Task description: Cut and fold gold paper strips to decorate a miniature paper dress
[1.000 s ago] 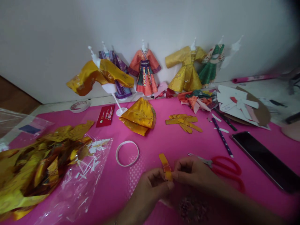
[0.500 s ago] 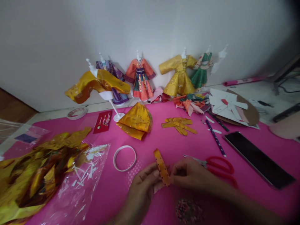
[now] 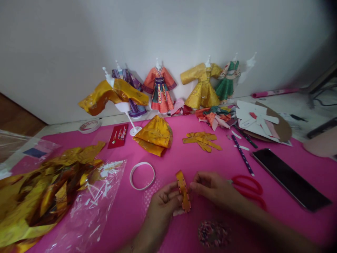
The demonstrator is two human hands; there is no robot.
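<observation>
My left hand [image 3: 163,203] pinches a narrow gold fabric strip [image 3: 185,202] between thumb and fingers. The strip stands nearly upright, bent over at the top, with small dark spots along its edges. Just right of it, apart from the strip, my right hand [image 3: 210,186] has thumb and fingertips pressed together; whatever they hold, if anything, is too small to make out. Scissors with red handles [image 3: 249,184] lie beyond the right wrist, their blades mostly hidden by that hand. A white tape ring [image 3: 131,175] lies left of the strip.
Dressed doll stands [image 3: 159,89] line the wall behind the pink mat [image 3: 168,161]. Gold strips [image 3: 201,138] and a folded gold cloth [image 3: 154,135] lie mid-mat. A phone [image 3: 289,179] and pencil [image 3: 242,154] are right; gold scraps [image 3: 34,196] fill the left. A beaded bundle [image 3: 213,233] lies near me.
My right hand has drawn away from the strip, leaving a small gap. The left hand has turned the strip more upright and moved slightly right.
</observation>
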